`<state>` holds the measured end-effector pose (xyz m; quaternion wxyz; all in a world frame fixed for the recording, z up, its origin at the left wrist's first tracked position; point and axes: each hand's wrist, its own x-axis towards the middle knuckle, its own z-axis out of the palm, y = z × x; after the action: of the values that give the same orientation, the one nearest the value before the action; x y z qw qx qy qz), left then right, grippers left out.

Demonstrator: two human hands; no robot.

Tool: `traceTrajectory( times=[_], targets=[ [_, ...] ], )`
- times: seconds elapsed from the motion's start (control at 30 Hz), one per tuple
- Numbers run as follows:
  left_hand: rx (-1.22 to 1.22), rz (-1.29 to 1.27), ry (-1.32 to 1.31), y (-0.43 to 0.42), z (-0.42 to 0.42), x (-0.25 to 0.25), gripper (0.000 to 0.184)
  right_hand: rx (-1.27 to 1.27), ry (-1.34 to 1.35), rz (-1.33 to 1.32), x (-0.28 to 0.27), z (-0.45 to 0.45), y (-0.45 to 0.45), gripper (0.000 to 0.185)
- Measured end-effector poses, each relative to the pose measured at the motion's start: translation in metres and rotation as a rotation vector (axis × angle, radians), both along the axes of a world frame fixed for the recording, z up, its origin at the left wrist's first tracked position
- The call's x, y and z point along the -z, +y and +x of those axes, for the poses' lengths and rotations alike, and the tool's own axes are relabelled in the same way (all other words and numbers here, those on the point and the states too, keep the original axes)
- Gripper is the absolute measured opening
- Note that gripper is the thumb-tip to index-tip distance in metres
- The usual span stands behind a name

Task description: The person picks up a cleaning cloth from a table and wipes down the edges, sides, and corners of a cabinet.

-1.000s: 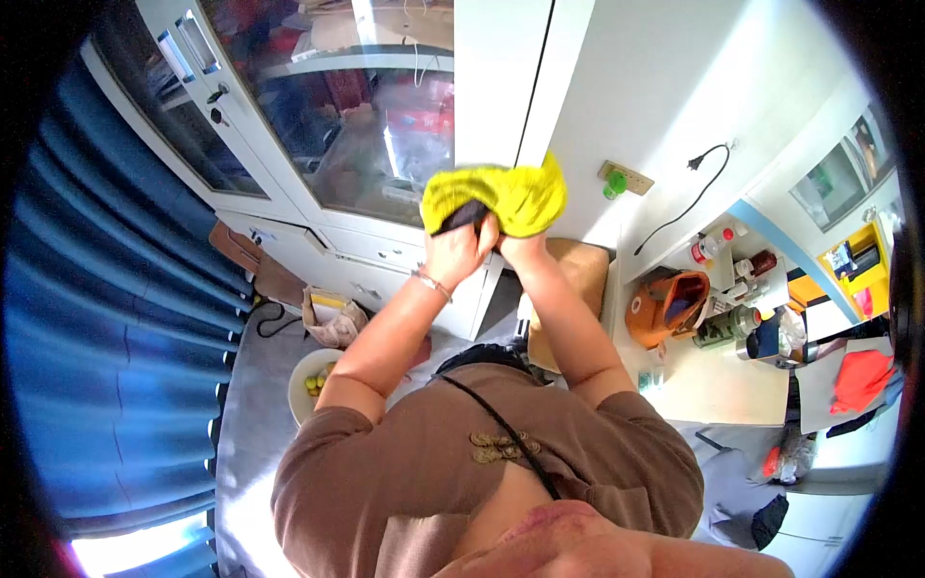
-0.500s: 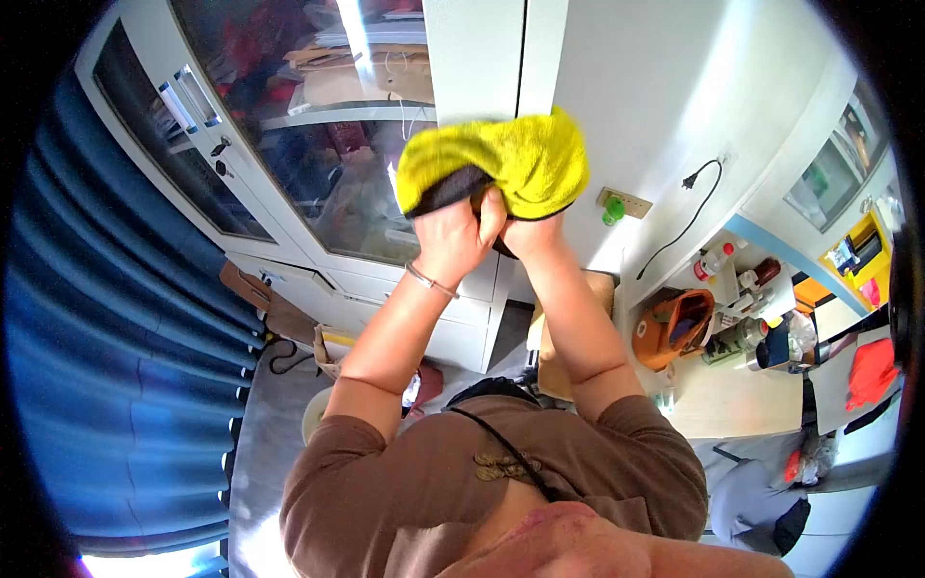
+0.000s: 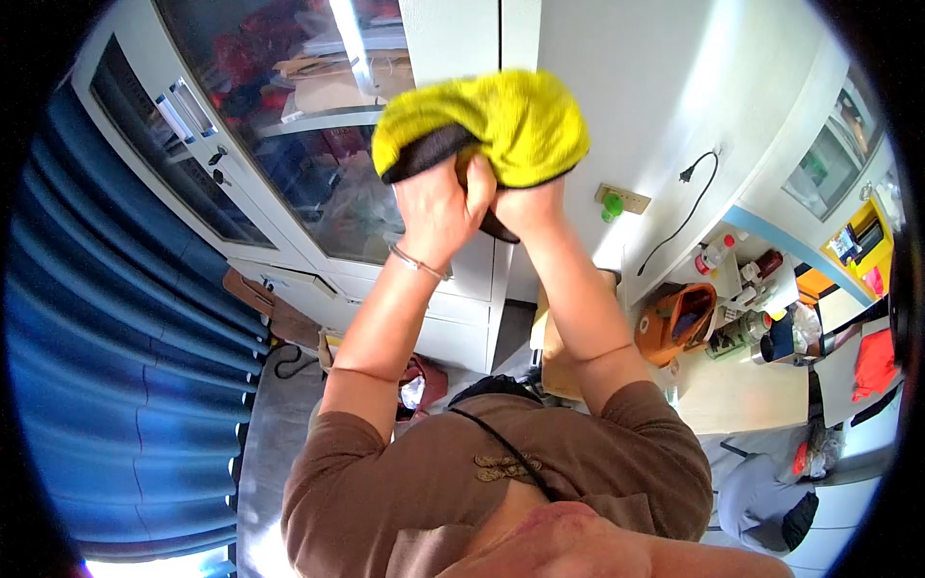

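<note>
Before the right side of a glass-doored cabinet (image 3: 455, 34) holding stacked papers (image 3: 313, 65), the left hand (image 3: 436, 207) and right hand (image 3: 532, 204) grip a yellow-and-black cloth (image 3: 525, 125), fingertips mostly hidden by its folds, while at the left edge of the desk (image 3: 742, 400) an open orange bag (image 3: 663, 332) shows contents (image 3: 687, 325) too dark to identify.

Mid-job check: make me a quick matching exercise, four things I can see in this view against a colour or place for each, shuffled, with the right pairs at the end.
Things:
1. yellow cloth
2. curtain
3. bracelet
4. bag

Colour or place:
A. blue, hanging in folds
B. held by the left hand and the right hand
C. orange
D. around the left wrist

Right pairs: 1-B, 2-A, 3-D, 4-C
</note>
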<state>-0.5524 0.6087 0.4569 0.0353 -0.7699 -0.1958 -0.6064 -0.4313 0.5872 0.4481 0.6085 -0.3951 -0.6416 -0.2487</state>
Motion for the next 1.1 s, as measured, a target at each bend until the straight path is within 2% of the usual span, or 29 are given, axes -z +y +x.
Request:
traceTrajectory(
  times=[0.1, 0.17, 0.3, 0.4, 0.43, 0.53, 0.57, 0.6, 0.63, 0.77, 0.83, 0.93, 1.0, 1.1],
  targets=[
    [0.009, 0.01, -0.034, -0.006, 0.002, -0.019, 0.031, 0.008, -0.032, 0.023, -0.019, 0.002, 0.001, 0.035],
    [0.008, 0.046, -0.022, 0.001, 0.001, 0.003, 0.031, 0.004, -0.008, -0.026, -0.001, 0.001, 0.001, 0.036],
    [-0.003, -0.124, 0.055, 0.0, -0.005, 0.081, 0.034, 0.056, -0.028, -0.139, 0.069, 0.0, -0.007, 0.038],
    [-0.04, -0.124, 0.104, -0.008, -0.007, 0.103, 0.035, 0.032, -0.031, -0.17, 0.087, -0.001, -0.013, 0.038],
    [-0.017, -0.106, 0.097, -0.008, -0.007, 0.094, 0.035, 0.018, -0.023, -0.168, 0.088, -0.001, -0.014, 0.037],
    [-0.005, -0.003, 0.069, 0.0, -0.002, 0.045, 0.032, 0.002, -0.032, 0.001, 0.031, -0.004, -0.012, 0.034],
    [-0.028, 0.122, 0.028, 0.004, 0.0, 0.024, 0.031, 0.011, -0.035, 0.012, 0.015, -0.001, -0.007, 0.034],
    [-0.014, 0.037, 0.032, 0.003, 0.0, 0.005, 0.03, 0.02, -0.033, 0.023, 0.002, 0.001, -0.001, 0.034],
    [-0.016, 0.071, -0.005, 0.002, 0.001, -0.015, 0.03, -0.003, -0.02, 0.021, -0.013, 0.001, 0.001, 0.034],
    [-0.014, 0.102, -0.038, -0.001, 0.002, -0.029, 0.029, -0.002, -0.023, 0.016, -0.027, 0.002, 0.003, 0.034],
    [0.02, 0.04, -0.044, -0.001, 0.0, -0.006, 0.03, -0.016, -0.028, -0.001, -0.012, 0.001, 0.001, 0.036],
    [0.005, -0.1, 0.04, -0.004, -0.006, 0.045, 0.032, 0.079, -0.042, -0.135, 0.042, -0.001, -0.006, 0.036],
    [-0.024, -0.078, 0.081, -0.006, -0.007, 0.077, 0.034, 0.062, -0.041, -0.17, 0.073, -0.001, -0.011, 0.037],
    [-0.001, -0.094, 0.076, -0.006, -0.006, 0.084, 0.035, 0.046, 0.008, -0.154, 0.08, -0.006, -0.014, 0.036]
  ],
)
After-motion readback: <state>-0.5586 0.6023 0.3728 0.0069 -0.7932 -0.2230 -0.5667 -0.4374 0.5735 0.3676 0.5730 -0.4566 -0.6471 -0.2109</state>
